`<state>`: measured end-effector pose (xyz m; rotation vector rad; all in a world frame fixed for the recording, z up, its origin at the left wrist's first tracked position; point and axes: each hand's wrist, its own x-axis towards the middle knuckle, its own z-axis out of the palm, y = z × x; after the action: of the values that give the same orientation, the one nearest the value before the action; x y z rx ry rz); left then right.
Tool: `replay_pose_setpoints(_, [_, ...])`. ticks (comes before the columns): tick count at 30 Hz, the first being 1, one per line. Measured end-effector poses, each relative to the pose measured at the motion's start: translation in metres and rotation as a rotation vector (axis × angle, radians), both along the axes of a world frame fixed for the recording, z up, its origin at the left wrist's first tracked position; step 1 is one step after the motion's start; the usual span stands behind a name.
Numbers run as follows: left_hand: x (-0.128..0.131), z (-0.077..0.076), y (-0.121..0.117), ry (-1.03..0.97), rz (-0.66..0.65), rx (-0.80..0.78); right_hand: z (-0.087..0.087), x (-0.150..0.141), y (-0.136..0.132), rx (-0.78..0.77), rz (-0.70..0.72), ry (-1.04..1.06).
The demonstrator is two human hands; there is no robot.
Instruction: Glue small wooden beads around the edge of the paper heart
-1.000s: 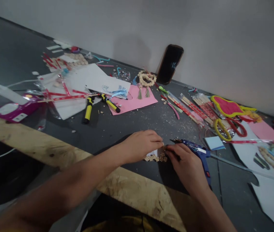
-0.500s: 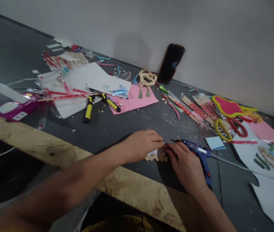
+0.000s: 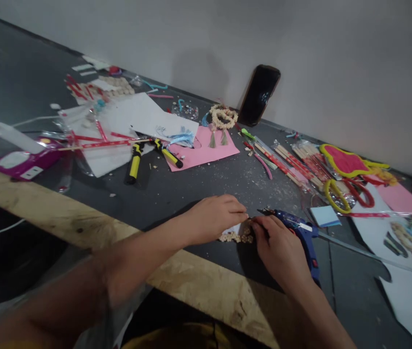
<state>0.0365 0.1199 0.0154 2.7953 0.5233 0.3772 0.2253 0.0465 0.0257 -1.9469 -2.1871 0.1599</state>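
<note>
Near the table's front edge lies a small piece with a white middle and a border of beige wooden-looking bits [image 3: 233, 237], partly covered by my fingers. My left hand [image 3: 217, 218] is closed over its left and far side, fingers bent and pressed together. From the right, my right hand [image 3: 280, 247] pinches at its far right corner; whatever sits between those fingertips is too small to make out. Just beyond my right hand, a blue glue gun [image 3: 306, 237] rests on its side, nozzle toward the left, a long clear glue stick [image 3: 351, 247] out of its back.
Yellow-black pliers [image 3: 133, 165] lie left of the pink paper [image 3: 206, 145], which bears beige rings with tassels [image 3: 224, 118]. A phone [image 3: 259, 94] leans on the wall. Rightward are wrapped chopsticks [image 3: 296, 165], scissors [image 3: 338, 196] and a light blue pad [image 3: 325, 216]. A purple-white object [image 3: 24, 162] sits left.
The view has shifted very slightly. Both hands stay at the beige-bordered piece, with only a tiny movement of the right fingers.
</note>
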Motion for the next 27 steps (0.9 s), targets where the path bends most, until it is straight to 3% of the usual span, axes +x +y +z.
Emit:
replay_pose_setpoints(12, [0.0004, 0.0000, 0.0000, -0.005, 0.003, 0.015, -0.0015, 0.0019, 0.0005, 0.038, -0.002, 0.123])
replay_pose_setpoints(27, [0.0004, 0.0010, -0.0010, 0.003, 0.009, 0.004, -0.0017, 0.0027, -0.0009, 0.087, 0.060, 0.005])
